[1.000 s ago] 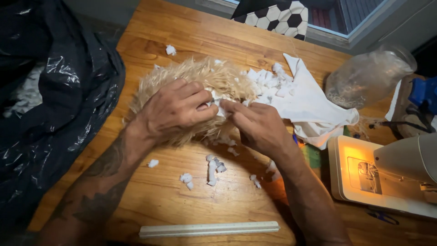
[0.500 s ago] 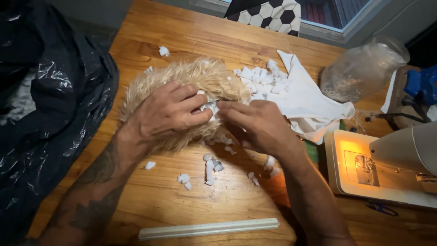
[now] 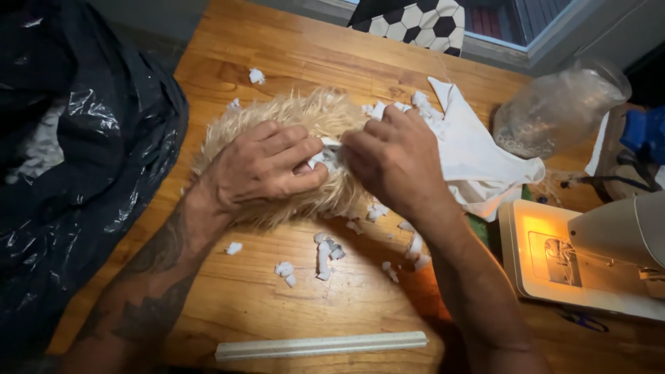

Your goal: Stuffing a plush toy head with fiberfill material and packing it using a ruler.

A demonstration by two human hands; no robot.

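Fingers of the left hand [image 3: 267, 166] and right hand [image 3: 395, 156] pinch white stuffing [image 3: 324, 154] at an opening in the tan fur piece [image 3: 315, 111], which lies mid-table, left of the sewing machine [image 3: 589, 256]. Stuffing scraps [image 3: 325, 253] lie just below the fur.

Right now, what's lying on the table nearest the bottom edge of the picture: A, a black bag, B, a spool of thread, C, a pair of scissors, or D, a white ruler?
D: a long white ruler lies flat on the table below both hands, with only stuffing scraps between it and the furry piece.
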